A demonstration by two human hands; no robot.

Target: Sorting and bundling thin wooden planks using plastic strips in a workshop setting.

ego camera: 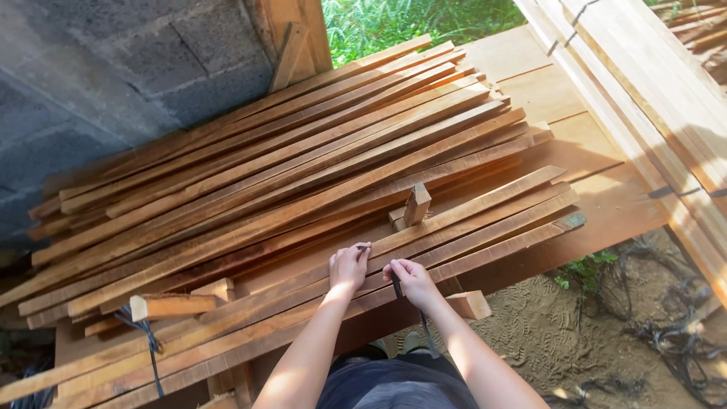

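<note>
- A thin dark strap (397,286) lies across the near edge of a pile of long wooden slats (288,174), at the middle bottom of the view, and trails down past the person's lap.
- The right hand (411,279) is curled shut, thumb and fingers pinching the strap where it crosses the front slats.
- The left hand (348,266) sits just beside the right one, fingers bent, pinching the strap's short dark end (364,248) against the top of a slat.
- Both forearms reach up from the bottom edge, close together, over the front slats.
- A short wooden block (416,204) stands upright on the pile just beyond the hands.
- Another short block (468,304) lies near the right wrist, at the pile's lower edge.
- To the left, a small bundle of offcuts (170,305) is tied with a dark strap.
- A grey block wall (106,83) rises at upper left; wide planks (651,91) run along the right.
- Sandy ground (575,341) with dark straps (681,333) lies lower right; green plants (409,23) show at top.
</note>
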